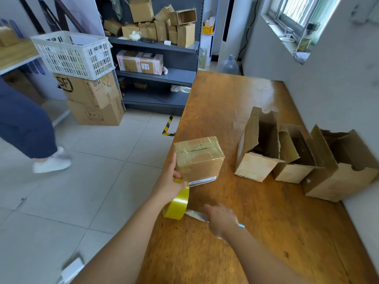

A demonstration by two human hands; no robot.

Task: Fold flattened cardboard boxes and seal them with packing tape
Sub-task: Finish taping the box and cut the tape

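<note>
You are gripping the tape point(177, 203) with your left hand point(168, 182) beside the box point(200, 160), your right hand point(221, 221) too blurred to read; try pulling taut before cutting.

There were two bare hands, a left hand point(171, 181) and a right hand point(221, 220). The left hand held one roll of yellow packing tape point(178, 202). One taped-up brown cardboard box point(200, 160) stood just past that hold. Three open brown cardboard boxes point(293, 171) stood well off to its right.
</note>
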